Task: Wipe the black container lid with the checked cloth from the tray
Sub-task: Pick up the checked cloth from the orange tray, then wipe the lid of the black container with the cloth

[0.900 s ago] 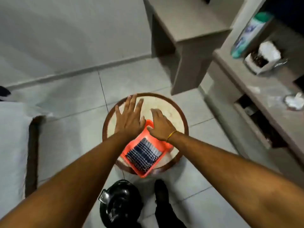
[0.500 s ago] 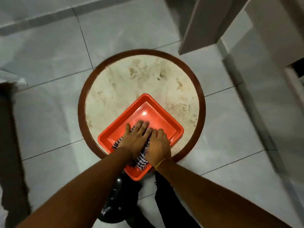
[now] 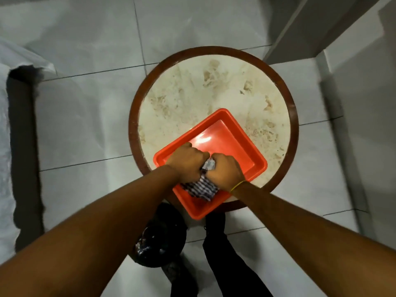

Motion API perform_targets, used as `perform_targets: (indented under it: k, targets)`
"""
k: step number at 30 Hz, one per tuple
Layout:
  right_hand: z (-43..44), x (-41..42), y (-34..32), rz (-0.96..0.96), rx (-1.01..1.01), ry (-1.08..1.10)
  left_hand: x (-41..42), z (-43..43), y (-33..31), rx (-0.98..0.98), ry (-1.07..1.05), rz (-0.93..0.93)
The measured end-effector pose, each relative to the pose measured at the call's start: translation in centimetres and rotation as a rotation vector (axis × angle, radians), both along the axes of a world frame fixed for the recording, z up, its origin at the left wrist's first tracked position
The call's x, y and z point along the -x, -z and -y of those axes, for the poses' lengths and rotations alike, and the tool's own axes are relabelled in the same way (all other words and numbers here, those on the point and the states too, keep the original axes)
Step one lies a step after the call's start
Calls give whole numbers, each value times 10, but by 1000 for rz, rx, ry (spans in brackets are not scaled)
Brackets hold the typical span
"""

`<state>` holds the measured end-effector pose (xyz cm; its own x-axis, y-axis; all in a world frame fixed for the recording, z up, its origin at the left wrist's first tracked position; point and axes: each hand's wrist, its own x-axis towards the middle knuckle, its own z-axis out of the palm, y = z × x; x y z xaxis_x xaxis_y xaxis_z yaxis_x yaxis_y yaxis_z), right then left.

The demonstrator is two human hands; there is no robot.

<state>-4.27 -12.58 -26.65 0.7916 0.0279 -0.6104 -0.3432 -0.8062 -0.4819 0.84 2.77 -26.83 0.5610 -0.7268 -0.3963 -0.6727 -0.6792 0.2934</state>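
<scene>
An orange tray [image 3: 248,151] lies on the near side of a round table [image 3: 192,93], turned like a diamond. The blue-and-white checked cloth [image 3: 201,188] is bunched in the tray's near half. My left hand [image 3: 188,162] and my right hand [image 3: 225,172] are side by side in the tray, both fisted around the cloth, which pokes up between them. A black container [image 3: 162,239] with a glossy top sits on the floor just below the table's near edge, partly hidden by my left forearm.
The table has a dark brown rim [image 3: 134,125] and a stained cream top. A grey cabinet [image 3: 310,28] stands at the back right. A white sheet with a dark edge [image 3: 21,146] lies at the left. My dark-trousered leg [image 3: 227,258] stands on the tiled floor.
My hands came back from the table's far side onto the cloth and went from flat to fisted, bunching it up. The view has tilted down and closer.
</scene>
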Motion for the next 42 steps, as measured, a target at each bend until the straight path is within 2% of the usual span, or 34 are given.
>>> perform_targets:
  k: [5, 6, 10, 13, 16, 22, 28, 30, 33, 35, 38, 40, 42]
  targets:
    - [-33, -36, -64, 233, -8, -342, 2, -62, -51, 189, -248, 129]
    - [-65, -41, -81, 298, -29, -438, 9, -98, -70, 186, -320, 175]
    - [-109, -60, -104, 445, 0, -542, 10, -145, -93, 221, -533, 278]
    - [-179, -43, -97, 500, -1, -651, 42, -206, -85, 260, -677, 394]
    - [-228, -14, -59, 468, -31, -679, 82, -244, -47, 232, -809, 414]
    - [-260, 70, 84, 379, -9, -757, 186, -261, 95, 187, -966, 246]
    - [-209, 212, 211, 43, 56, -974, 332, -229, 217, 139, -879, -197]
    - [-192, 244, 225, 34, 62, -966, 363, -223, 230, 204, -857, -210]
    - [-188, 260, 226, 102, 89, -944, 374, -231, 231, 358, -874, -96]
    - [-197, 252, 220, 246, 132, -887, 361, -238, 227, 405, -996, 20]
    - [-224, 229, 222, 416, 132, -808, 318, -254, 233, 359, -1402, 61]
    - [-244, 218, 234, 455, 124, -869, 289, -267, 245, 317, -1630, -60]
    - [-258, 216, 252, 445, 134, -987, 265, -278, 266, 266, -1745, -312]
